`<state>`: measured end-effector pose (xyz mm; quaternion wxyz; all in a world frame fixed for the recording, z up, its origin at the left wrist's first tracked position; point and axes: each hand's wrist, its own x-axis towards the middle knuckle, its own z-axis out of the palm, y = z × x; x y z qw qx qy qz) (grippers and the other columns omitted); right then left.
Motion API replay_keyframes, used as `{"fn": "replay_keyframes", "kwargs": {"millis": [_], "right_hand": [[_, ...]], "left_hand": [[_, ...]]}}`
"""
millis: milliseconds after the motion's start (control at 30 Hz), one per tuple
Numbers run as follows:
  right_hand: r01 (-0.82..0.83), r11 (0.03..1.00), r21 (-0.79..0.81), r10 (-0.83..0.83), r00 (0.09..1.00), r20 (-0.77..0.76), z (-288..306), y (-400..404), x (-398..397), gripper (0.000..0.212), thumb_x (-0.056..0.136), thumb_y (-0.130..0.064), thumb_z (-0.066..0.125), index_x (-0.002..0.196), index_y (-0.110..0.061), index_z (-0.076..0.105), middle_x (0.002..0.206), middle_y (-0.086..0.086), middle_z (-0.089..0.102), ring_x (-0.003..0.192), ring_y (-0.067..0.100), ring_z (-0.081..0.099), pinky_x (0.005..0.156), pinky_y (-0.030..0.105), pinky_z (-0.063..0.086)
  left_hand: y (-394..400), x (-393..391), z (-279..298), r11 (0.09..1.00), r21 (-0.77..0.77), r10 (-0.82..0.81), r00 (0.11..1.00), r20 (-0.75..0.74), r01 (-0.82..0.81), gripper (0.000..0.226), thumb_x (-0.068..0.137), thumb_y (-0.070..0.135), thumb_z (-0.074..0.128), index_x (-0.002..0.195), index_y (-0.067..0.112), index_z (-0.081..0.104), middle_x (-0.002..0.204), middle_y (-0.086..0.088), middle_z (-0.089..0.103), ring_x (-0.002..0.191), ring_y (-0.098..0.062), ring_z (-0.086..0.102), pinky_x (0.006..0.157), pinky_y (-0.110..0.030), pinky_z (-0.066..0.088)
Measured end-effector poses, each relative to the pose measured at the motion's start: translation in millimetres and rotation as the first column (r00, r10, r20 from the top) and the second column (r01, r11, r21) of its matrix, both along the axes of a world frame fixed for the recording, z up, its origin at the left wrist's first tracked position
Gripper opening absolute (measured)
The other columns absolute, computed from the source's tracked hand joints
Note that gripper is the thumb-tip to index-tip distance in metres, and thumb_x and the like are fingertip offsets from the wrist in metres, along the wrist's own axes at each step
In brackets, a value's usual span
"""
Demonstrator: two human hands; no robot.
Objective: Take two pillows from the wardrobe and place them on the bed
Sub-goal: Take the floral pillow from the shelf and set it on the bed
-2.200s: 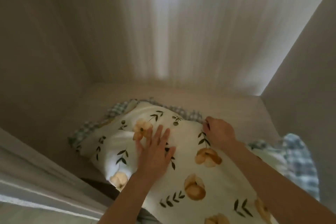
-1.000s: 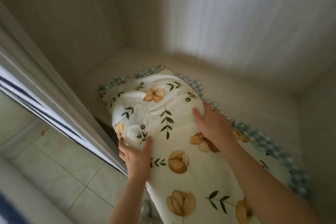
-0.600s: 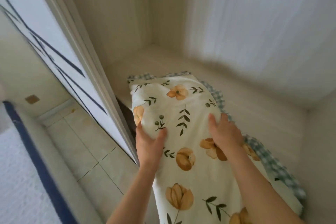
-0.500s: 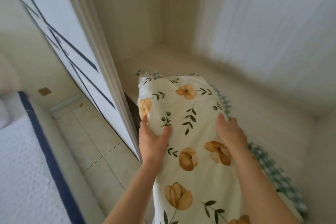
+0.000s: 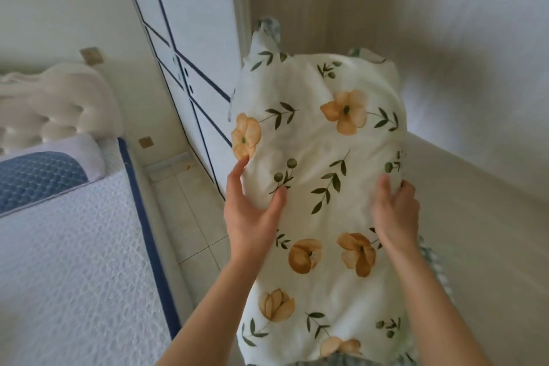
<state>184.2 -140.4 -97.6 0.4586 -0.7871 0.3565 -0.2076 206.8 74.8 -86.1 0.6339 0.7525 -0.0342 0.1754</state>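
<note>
Floral pillow [image 5: 320, 175] is held upright in front of the open wardrobe [image 5: 445, 68] — left hand [image 5: 252, 211] and right hand [image 5: 395, 211] grip its sides; bed [image 5: 68, 261] lies left.

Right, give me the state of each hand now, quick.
Left hand: holding the floral pillow, thumb and fingers curled round its left edge.
Right hand: holding the same pillow at its right edge.

Pillow [image 5: 320, 175] right of bed [image 5: 74, 246], before wardrobe [image 5: 445, 38]
</note>
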Motion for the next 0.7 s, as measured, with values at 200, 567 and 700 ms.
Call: {"fn": "replay_keyframes", "kwargs": {"millis": [200, 567, 700], "right_hand": [[-0.109, 0.994, 0.013, 0.107, 0.987, 0.117, 2.7, 83.0, -5.7, 0.080, 0.089, -0.066, 0.034, 0.146, -0.011, 0.022, 0.140, 0.023, 0.035, 0.121, 0.038, 0.043, 0.086, 0.036, 0.036], [-0.409, 0.912, -0.028, 0.404, 0.887, 0.222, 0.7, 230.0, 6.3, 0.088, 0.081, -0.073, 0.044, 0.150, -0.026, 0.013, 0.145, 0.010, 0.030, 0.109, 0.004, 0.029, 0.091, 0.031, 0.033], [-0.519, 0.855, 0.008, 0.510, 0.841, 0.181, -9.8, 285.8, 10.6, 0.095, 0.074, -0.081, 0.042, 0.148, -0.031, 0.012, 0.141, 0.009, 0.030, 0.108, 0.013, 0.034, 0.084, 0.031, 0.037]], "left_hand": [[76.9, -19.0, 11.8, 0.988, 0.027, 0.146, 0.974, 0.176, -0.153, 0.065, 0.076, 0.035, 0.077, 0.132, 0.040, 0.044, 0.125, 0.027, 0.055, 0.121, -0.004, 0.055, 0.098, -0.038, 0.052], [222.7, -51.7, -8.7, 0.921, -0.039, 0.386, 0.894, 0.229, -0.388, 0.064, 0.077, 0.027, 0.077, 0.132, 0.033, 0.045, 0.115, 0.035, 0.056, 0.105, 0.008, 0.059, 0.077, -0.005, 0.048], [273.8, -66.3, -16.9, 0.875, -0.050, 0.478, 0.847, 0.234, -0.481, 0.062, 0.077, 0.027, 0.076, 0.131, 0.030, 0.046, 0.117, 0.031, 0.056, 0.109, 0.005, 0.058, 0.081, -0.005, 0.047]]}}
